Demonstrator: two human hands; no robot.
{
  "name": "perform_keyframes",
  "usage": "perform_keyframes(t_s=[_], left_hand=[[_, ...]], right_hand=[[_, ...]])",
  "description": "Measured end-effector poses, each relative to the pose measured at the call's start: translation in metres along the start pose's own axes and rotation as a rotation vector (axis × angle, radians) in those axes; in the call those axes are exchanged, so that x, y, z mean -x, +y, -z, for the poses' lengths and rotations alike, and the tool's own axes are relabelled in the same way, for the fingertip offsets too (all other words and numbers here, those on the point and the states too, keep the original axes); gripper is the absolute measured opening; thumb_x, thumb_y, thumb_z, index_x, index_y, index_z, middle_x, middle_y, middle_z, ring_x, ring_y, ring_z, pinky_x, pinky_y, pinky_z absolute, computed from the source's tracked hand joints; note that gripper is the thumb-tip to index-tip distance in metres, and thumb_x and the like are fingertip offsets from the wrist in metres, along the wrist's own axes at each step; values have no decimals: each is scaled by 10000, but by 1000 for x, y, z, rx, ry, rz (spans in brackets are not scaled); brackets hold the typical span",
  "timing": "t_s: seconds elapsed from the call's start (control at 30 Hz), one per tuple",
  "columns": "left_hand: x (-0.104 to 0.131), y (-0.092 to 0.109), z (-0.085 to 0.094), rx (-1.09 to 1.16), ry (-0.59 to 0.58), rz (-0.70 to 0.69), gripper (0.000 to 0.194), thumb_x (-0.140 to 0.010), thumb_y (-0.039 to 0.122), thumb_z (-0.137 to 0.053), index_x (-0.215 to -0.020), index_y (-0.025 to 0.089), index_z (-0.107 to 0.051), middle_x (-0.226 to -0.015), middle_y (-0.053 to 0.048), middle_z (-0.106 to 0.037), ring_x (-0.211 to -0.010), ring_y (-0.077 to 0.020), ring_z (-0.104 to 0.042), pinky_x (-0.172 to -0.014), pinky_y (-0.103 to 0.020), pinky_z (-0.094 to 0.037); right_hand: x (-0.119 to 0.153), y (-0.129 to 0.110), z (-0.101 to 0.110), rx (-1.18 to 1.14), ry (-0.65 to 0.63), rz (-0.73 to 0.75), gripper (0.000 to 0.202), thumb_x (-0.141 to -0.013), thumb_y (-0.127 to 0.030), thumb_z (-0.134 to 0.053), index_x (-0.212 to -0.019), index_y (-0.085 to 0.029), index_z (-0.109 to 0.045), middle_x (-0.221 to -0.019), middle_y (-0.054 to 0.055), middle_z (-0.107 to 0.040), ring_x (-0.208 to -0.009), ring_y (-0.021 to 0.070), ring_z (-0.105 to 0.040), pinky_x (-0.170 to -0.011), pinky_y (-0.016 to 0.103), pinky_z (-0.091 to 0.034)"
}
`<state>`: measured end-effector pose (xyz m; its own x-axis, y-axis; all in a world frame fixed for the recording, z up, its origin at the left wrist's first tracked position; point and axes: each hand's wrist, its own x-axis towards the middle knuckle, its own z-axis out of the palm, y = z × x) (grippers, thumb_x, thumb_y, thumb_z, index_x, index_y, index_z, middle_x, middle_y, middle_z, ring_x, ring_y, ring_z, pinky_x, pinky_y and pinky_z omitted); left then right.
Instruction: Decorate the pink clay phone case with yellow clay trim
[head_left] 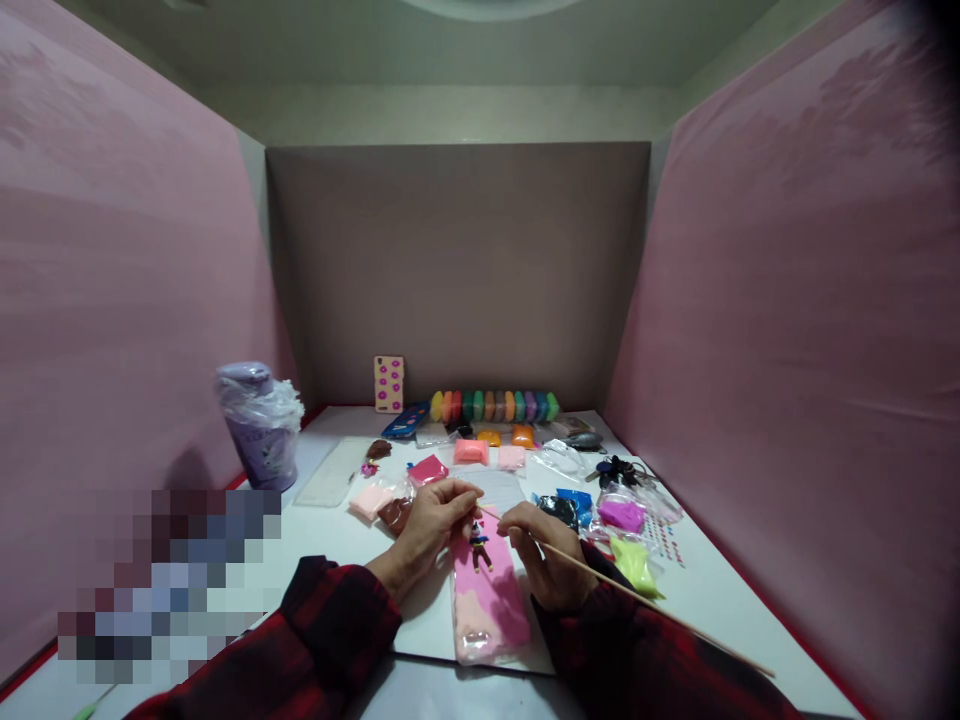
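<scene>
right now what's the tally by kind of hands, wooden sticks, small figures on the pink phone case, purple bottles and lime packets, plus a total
Hands: 2, left hand and right hand
Wooden stick: 1, in the right hand
Small figure on the pink phone case: 1
Purple bottle: 1
Lime packet: 1
Total: 6

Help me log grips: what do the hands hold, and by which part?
The right hand holds a thin stick near its far end; left hand: cannot be told.
</scene>
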<state>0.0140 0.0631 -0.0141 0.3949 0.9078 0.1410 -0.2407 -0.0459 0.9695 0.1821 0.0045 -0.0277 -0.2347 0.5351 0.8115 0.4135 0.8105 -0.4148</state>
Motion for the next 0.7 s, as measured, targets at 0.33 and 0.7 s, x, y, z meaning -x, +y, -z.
perform_keyframes(t_s=[0.33,0.7], left_hand=[[-4,-1,1,-41,79,-45,275,-694,313,-697,-898,143,-623,-530,36,-540,-395,-61,-455,-391,-168,-353],[-9,3,-2,-100,222,-163,263,-659,353,-701,-584,147,-555,-473,49,-472,-390,-39,-367,-363,-144,-265]], right_hand=[[-2,-6,-2,-18,88,21,213,-928,-220,-366,-875,-174,-567,-736,62,-583,-671,170,-544,-597,309,-436],[-50,-95,76,74,536,-161,281,-930,-268,-417,-735,-185,-602,-943,71,-590,-840,196,-558,-748,351,-433]])
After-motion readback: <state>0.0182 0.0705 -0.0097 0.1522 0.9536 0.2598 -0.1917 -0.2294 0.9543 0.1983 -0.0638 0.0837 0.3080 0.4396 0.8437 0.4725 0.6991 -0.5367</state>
